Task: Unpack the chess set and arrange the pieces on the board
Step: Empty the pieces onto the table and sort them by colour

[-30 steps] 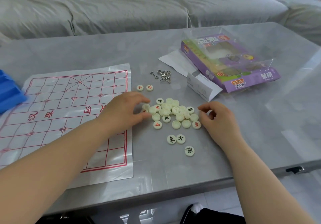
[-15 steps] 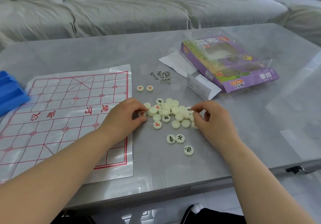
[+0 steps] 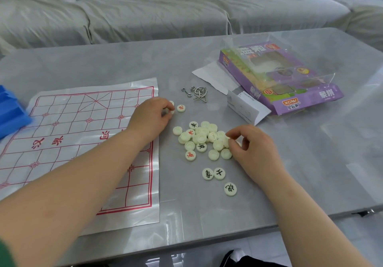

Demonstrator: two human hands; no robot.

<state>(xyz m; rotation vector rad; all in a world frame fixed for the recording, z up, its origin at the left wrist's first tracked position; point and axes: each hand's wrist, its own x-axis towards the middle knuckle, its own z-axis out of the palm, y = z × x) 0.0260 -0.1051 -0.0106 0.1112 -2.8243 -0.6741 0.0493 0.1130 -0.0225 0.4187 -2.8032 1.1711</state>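
Since half a second ago the left hand (image 3: 148, 117) has left the left rim of the heap of pieces (image 3: 204, 138) and gone up and away from it, to the small group lying apart on the far side, just off the board's right edge; the right hand (image 3: 256, 152) has stayed at the heap's right rim. The left thumb and forefinger are closed in a pinch on a disc with a red mark (image 3: 171, 111), which lies at the fingertips and just beside a red-lettered disc (image 3: 181, 108); a third disc behind the fingers is mostly hidden. The right thumb and forefinger are curled together, pinching a pale disc (image 3: 227, 143) at the edge of the heap, with the other fingers folded under. The pieces are round and lie flat on the grey table (image 3: 310, 163), so they have no long axis; some show red or black characters, many show their hollow backs. Three black-lettered discs (image 3: 219, 173) sit apart on the near side of the heap. The paper board (image 3: 78, 134) lies flat to the left under the left forearm, its long axis running from the person toward the sofa, its river row crosswise
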